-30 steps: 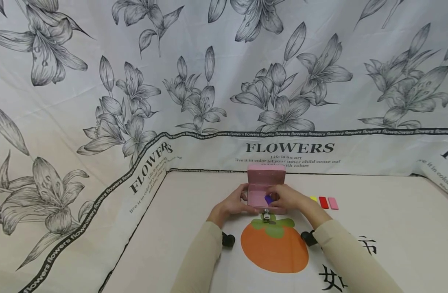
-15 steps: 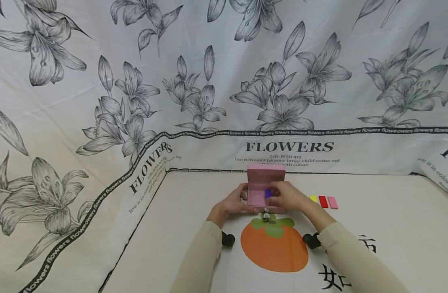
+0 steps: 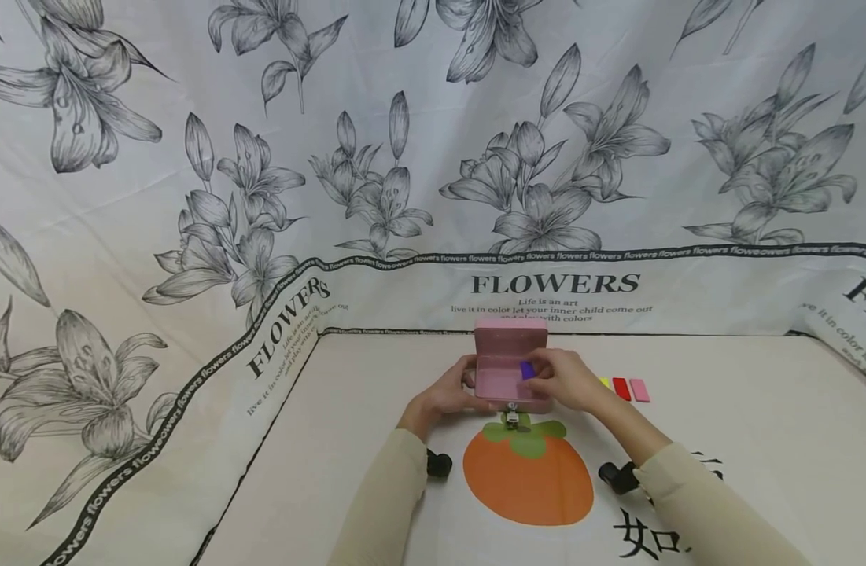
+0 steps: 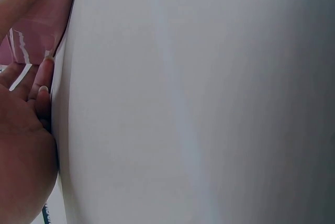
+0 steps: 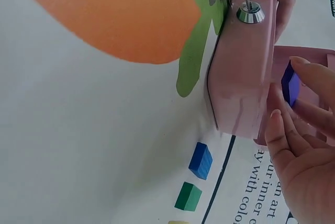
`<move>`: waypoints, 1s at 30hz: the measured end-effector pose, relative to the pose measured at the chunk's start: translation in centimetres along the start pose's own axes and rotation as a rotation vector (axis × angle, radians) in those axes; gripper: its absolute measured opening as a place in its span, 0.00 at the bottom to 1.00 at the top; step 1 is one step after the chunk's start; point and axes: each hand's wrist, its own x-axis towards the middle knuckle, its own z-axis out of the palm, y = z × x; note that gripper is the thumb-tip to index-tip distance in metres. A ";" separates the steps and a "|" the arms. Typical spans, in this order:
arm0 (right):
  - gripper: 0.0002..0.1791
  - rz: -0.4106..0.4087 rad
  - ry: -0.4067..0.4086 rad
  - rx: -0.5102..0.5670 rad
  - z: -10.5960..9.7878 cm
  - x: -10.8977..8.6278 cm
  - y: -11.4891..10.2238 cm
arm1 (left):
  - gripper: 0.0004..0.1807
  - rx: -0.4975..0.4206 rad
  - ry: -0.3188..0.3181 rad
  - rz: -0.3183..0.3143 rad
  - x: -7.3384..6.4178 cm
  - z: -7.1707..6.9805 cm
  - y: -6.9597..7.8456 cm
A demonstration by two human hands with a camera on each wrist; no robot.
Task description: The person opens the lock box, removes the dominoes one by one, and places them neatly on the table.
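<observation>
A pink metal box (image 3: 512,339) stands with its lid raised. My left hand (image 3: 450,391) holds it by the left side, thumb along the front; in the left wrist view, its fingers (image 4: 44,75) touch the pink wall. My right hand (image 3: 567,381) pinches a small purple block (image 3: 528,370) between thumb and fingers, over the right part of the box opening. The right wrist view shows this purple block (image 5: 291,85) tilted on edge. A metal lock (image 5: 250,13) with a key in it sits on the box's front. Part of the inside is hidden by my right hand.
Right of the box lie a yellow block (image 3: 606,384), a red block (image 3: 621,389) and a pink block (image 3: 639,391). Blue (image 5: 200,161) and green blocks (image 5: 188,197) lie nearer the box. An orange persimmon print (image 3: 528,479) is in front; a flowered cloth (image 3: 376,295) hangs behind.
My right hand has lifted the purple block a little and shifted it toward the right side of the box. My left hand keeps its hold on the box.
</observation>
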 end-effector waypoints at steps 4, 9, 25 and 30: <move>0.24 0.013 0.031 -0.016 -0.4 -0.7 0.0 | 0.54 0.000 0.005 0.001 0.0 0.1 0.0; 0.23 0.029 0.043 -0.038 -1.3 -1.9 0.0 | 0.54 0.006 0.008 0.001 0.0 0.1 0.0; 0.23 0.091 0.029 -0.127 -5.2 -5.6 2.5 | 0.54 0.005 0.010 0.008 0.2 0.2 -0.2; 0.23 0.101 0.033 -0.147 -6.2 -6.6 3.5 | 0.53 0.006 0.014 0.007 0.0 0.1 0.1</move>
